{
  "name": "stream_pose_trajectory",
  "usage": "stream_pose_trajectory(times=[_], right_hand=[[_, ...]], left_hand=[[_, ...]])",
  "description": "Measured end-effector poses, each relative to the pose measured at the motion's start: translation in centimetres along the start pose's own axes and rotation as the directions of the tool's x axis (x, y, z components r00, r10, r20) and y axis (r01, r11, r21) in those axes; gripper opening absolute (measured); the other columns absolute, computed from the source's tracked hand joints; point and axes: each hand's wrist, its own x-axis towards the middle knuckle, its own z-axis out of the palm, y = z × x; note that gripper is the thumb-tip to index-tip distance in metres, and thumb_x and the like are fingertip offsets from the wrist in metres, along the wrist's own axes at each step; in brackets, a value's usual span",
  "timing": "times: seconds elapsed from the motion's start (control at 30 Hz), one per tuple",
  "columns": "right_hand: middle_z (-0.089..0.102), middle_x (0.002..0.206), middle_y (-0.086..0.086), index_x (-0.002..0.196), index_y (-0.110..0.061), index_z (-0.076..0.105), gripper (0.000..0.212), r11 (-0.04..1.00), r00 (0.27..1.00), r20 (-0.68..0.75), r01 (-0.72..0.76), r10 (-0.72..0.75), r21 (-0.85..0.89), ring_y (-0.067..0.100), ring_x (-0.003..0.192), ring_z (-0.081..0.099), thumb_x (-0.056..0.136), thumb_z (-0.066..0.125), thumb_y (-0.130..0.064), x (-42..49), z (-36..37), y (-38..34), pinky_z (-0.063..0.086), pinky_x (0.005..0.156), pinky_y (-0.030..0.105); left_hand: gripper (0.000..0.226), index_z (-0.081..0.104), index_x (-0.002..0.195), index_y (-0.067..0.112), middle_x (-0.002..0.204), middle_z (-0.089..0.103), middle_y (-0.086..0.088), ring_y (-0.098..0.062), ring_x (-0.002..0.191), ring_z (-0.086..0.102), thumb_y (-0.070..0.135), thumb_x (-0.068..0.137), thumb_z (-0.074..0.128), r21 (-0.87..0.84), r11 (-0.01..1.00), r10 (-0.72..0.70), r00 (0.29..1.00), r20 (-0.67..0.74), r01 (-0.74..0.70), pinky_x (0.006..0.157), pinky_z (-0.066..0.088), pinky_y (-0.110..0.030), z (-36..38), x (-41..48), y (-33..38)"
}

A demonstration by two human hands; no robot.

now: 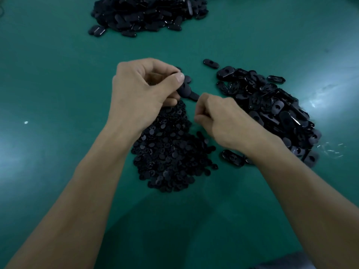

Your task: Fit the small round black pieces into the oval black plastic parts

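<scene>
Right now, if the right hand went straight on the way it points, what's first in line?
The oval part pinched in the left hand: the right hand points up-left at its near end, seemingly almost touching, though depth is unclear.

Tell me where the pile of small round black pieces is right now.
Head view: the round-piece pile lies centre-frame on the green table, partly under the left hand, with the near heap of oval parts on its right.

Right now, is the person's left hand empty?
No, the left hand pinches an oval black plastic part between thumb and fingers, above the pile of small round pieces.
</scene>
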Motion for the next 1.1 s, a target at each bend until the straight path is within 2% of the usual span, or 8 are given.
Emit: stream_pose_trajectory(times=[0.2,0.3,0.43,0.53,0.63,0.73,0.9,1.1], right_hand=[[0.063,0.097,-0.010,0.122,-0.020,0.068,0.023,0.986,0.988,-0.154,0.043,-0.018,0.162,-0.005,0.082,0.056,0.102,0.058,-0.016,-0.2,-0.9,0.0,0.033,0.065,-0.007],[0.064,0.082,-0.018,0.105,-0.025,0.076,0.015,0.968,0.970,-0.240,0.096,-0.039,0.231,-0.016,0.068,0.054,0.100,0.064,-0.018,-0.6,-1.2,0.0,0.036,0.064,-0.002],[0.067,0.074,0.004,0.092,-0.033,0.074,0.013,0.946,0.949,-0.306,0.165,-0.075,0.280,0.003,0.057,0.047,0.096,0.069,-0.022,-0.9,-1.7,-0.3,0.042,0.055,0.018],[0.071,0.076,0.002,0.093,-0.032,0.076,0.013,0.915,0.941,-0.335,0.177,-0.049,0.362,0.015,0.066,0.062,0.095,0.070,-0.021,-1.0,-2.1,-0.7,0.052,0.064,0.030],[0.074,0.076,-0.004,0.094,-0.030,0.075,0.014,0.887,0.945,-0.327,0.160,-0.011,0.433,0.006,0.069,0.069,0.095,0.068,-0.017,-1.0,-2.3,-0.8,0.050,0.064,0.020],[0.075,0.074,-0.004,0.090,-0.029,0.075,0.013,0.867,0.944,-0.330,0.142,0.028,0.477,0.012,0.073,0.071,0.092,0.071,-0.018,-0.8,-2.2,-0.9,0.056,0.067,0.026],[0.073,0.072,-0.006,0.091,-0.028,0.073,0.016,0.838,0.934,-0.356,0.189,0.006,0.511,0.003,0.068,0.069,0.090,0.074,-0.013,-0.7,-2.3,-1.1,0.048,0.065,0.013],[0.075,0.073,-0.006,0.088,-0.024,0.070,0.018,0.810,0.928,-0.373,0.207,0.016,0.548,0.007,0.069,0.072,0.086,0.078,-0.009,-0.8,-2.7,-1.4,0.051,0.062,0.015]], left_hand=[[0.008,0.072,0.088,0.014,0.070,0.075,0.000,-0.022,0.068,0.076,0.007,0.088,0.076,-0.014,0.998,-0.054,0.999,-0.011,0.053,0.065,0.061,-0.026,0.1,0.1,-0.2],[0.012,0.074,0.088,0.019,0.073,0.076,0.001,-0.019,0.070,0.076,0.007,0.089,0.075,-0.006,0.999,-0.051,0.999,-0.003,0.051,0.066,0.061,-0.025,0.2,0.1,-0.2],[0.012,0.074,0.086,0.019,0.071,0.076,0.001,-0.020,0.069,0.077,0.007,0.089,0.075,-0.003,0.998,-0.055,0.998,0.005,0.055,0.066,0.061,-0.026,0.1,0.1,-0.2],[0.013,0.074,0.086,0.018,0.072,0.076,0.000,-0.020,0.069,0.077,0.005,0.089,0.075,-0.016,0.998,-0.060,0.998,-0.002,0.060,0.067,0.061,-0.026,0.1,0.0,-0.3],[0.016,0.074,0.087,0.018,0.074,0.077,-0.001,-0.019,0.071,0.077,0.002,0.089,0.073,-0.033,0.997,-0.067,0.998,-0.012,0.066,0.067,0.060,-0.023,0.1,0.0,-0.2],[0.017,0.073,0.089,0.018,0.076,0.078,0.000,-0.018,0.072,0.077,0.001,0.090,0.072,-0.044,0.996,-0.074,0.997,-0.003,0.074,0.067,0.060,-0.021,0.2,0.0,-0.1],[0.016,0.075,0.090,0.016,0.079,0.079,-0.003,-0.020,0.075,0.078,0.000,0.090,0.071,-0.055,0.996,-0.065,0.998,0.019,0.065,0.070,0.061,-0.025,0.2,0.0,0.0],[0.010,0.074,0.091,0.008,0.081,0.078,-0.008,-0.022,0.074,0.077,-0.001,0.091,0.070,-0.108,0.991,-0.077,0.996,0.053,0.082,0.068,0.061,-0.026,0.4,-0.2,0.2]])
